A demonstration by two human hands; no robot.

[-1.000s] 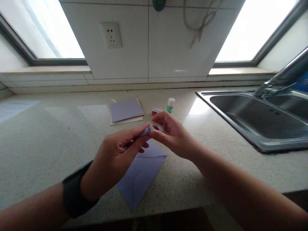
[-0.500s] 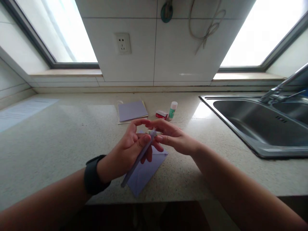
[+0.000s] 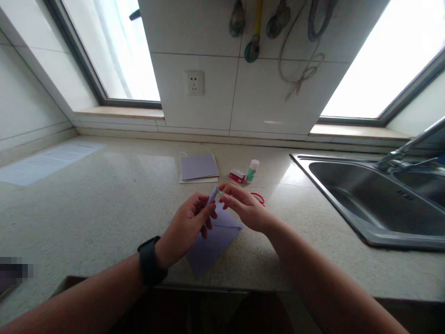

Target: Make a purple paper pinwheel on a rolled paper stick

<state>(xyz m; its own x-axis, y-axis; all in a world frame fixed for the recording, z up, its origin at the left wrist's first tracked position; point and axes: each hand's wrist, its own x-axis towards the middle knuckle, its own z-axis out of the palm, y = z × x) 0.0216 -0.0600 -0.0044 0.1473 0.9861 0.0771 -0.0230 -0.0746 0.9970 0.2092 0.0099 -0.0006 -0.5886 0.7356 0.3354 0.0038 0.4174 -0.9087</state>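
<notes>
My left hand (image 3: 194, 220), with a dark watch on the wrist, is closed on a narrow roll of purple paper (image 3: 213, 195) that points up and away. At the roll's far end my right hand (image 3: 241, 204) is pinched, and a small pale-green bit shows by its fingertips, too small to name. Beneath both hands a folded purple paper (image 3: 212, 248), shaped like an envelope, lies on the counter, partly covered by the left hand. A red loop (image 3: 259, 198), like a scissors handle, sticks out behind my right hand.
Farther back lie a stack of purple and pale sheets (image 3: 200, 167), a small red-and-white box (image 3: 238, 175) and an upright glue stick (image 3: 252, 170). A steel sink (image 3: 347, 195) is set in at right. A printed sheet (image 3: 52, 162) lies at far left.
The purple paper in my left hand now looks shorter and more upright. My hands have moved slightly apart, and the red loop has come into clearer view. The camera view has shifted.
</notes>
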